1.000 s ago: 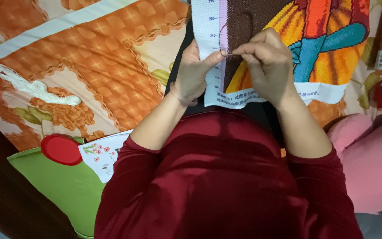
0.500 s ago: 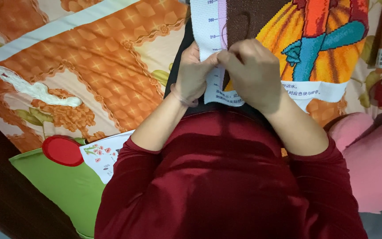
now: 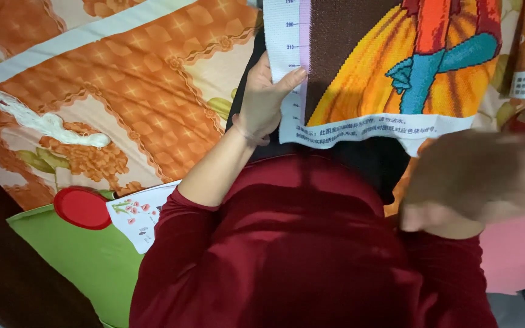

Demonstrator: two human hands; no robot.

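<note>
Holding the cross-stitch canvas [image 3: 390, 67] by its left margin, the left hand [image 3: 262, 100] has its grip clamped on the cloth: the thumb lies across the white ruled edge strip, the fingers are tucked behind the cloth. A thin band sits on that wrist. The canvas hangs in front of the person, above the lap, its stitched field showing a dark brown ground, a yellow-orange shape and a teal and red figure; a white printed border runs along its lower edge.

The right hand [image 3: 475, 182] is below and to the right of the canvas, clear of its lower corner. It is motion-blurred; the state of its grip cannot be told, nor whether it holds anything.

Below the canvas, the red sleeves and body of the person's garment [image 3: 299, 255] fill the lower centre. Left of the canvas lies a quilted bedcover [image 3: 110, 91] in orange and cream with a floral pattern. Below-left of the canvas sits a green bag [image 3: 86, 261] with a red round patch and a white flowered panel. A pink cloth [image 3: 518, 249] lies below-right of the canvas.
</note>
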